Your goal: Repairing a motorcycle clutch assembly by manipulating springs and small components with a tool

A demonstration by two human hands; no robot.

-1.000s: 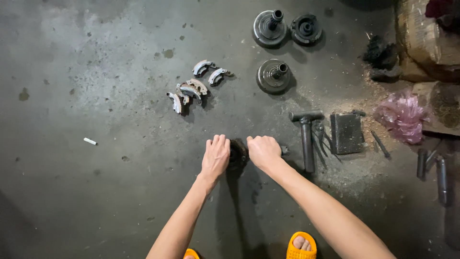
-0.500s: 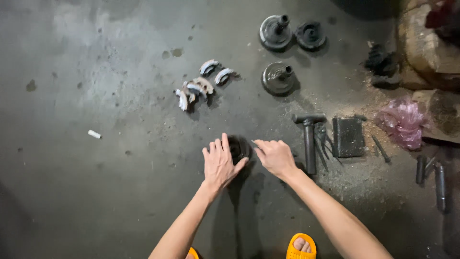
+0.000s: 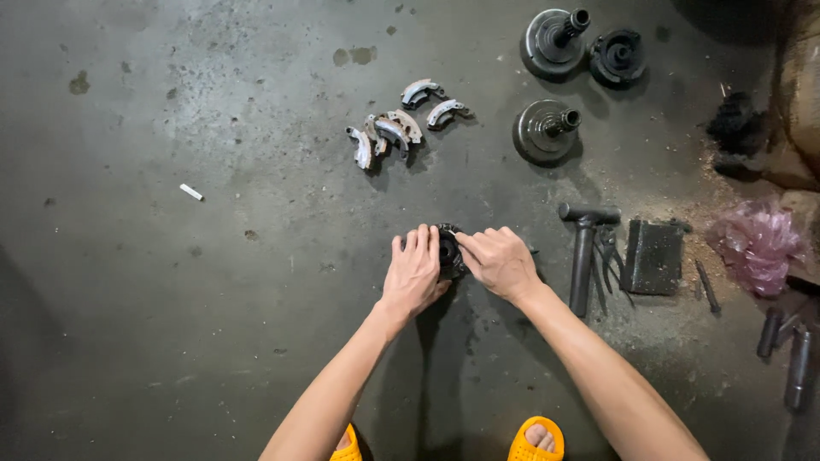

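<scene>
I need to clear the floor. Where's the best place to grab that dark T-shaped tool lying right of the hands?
Probably grip the T-shaped tool around its long straight shaft, coming from above. It lies flat on the concrete floor, crossbar at the far end, and pliers-like tools crowd its right, so approach from its left.

The only package is a crumpled pink plastic bag (image 3: 757, 245), translucent and bunched into a loose lump, lying on the floor well to the right of the right hand (image 3: 500, 260), near the frame's edge. No labels, signs or screens show.
</scene>
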